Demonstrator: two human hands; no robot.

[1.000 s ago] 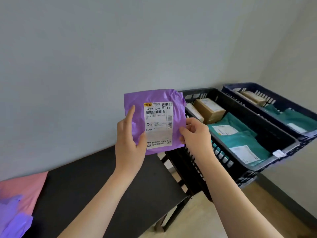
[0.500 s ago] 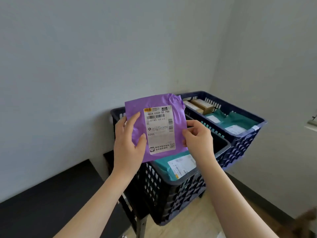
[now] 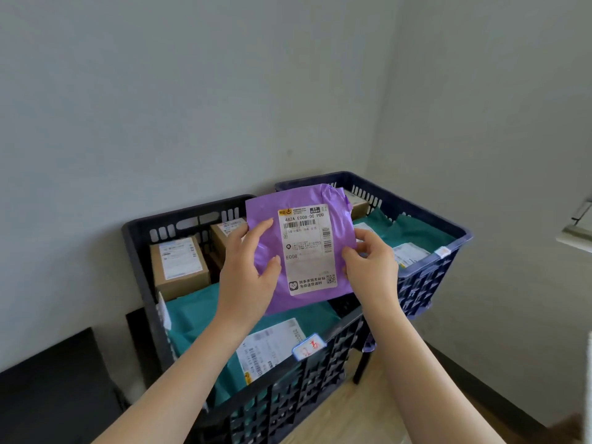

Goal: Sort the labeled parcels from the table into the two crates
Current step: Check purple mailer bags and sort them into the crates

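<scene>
Parcel (image 3: 304,248), purple with a white label reading E008, is held up in the air in front of both crates, label facing me. Black crate (image 3: 288,405) on the left holds two boxes (image 3: 179,267) and teal bags (image 3: 192,318). Blue crate (image 3: 416,283) holds more teal bags, and the parcel hides much of its far end. My left hand (image 3: 246,270) pinches the parcel's left edge, thumb in front. My right hand (image 3: 371,267) pinches the right edge, fingers curled. I can't read the red writing on the black crate's tag (image 3: 309,346).
</scene>
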